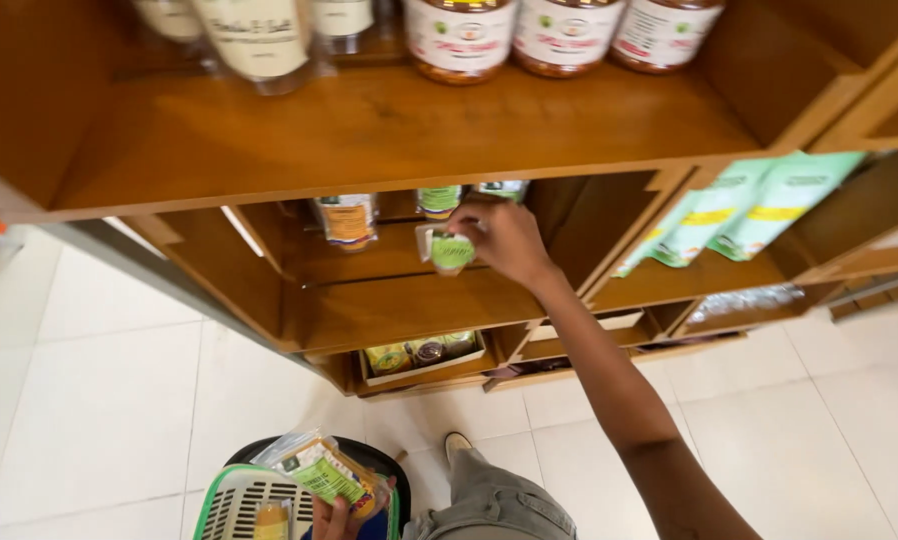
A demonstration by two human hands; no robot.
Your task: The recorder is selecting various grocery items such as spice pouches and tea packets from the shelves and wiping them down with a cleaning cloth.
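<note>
Wooden shelves (389, 130) stood over a white tiled floor (99, 400), jars (559, 35) on the top board and green pouches (759, 205) to the right. Right hand (504, 240) was closed around a small green-lidded pot (449, 250) at the middle shelf, near other packets (347, 218). Left hand (334, 515) gripped a clear packet (319, 470) over the green basket (239, 500). Step judged: picking stock off the shelf; next move calls for carrying the pot clear of the shelf edge, down to the basket.

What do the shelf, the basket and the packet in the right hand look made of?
Shelf: seemingly wood, glossy varnished, with visible grain. Basket: likely plastic, pale slotted wall with a green rim. Packet in the right hand: probably clear plastic film, slightly shiny, with a green label.
</note>
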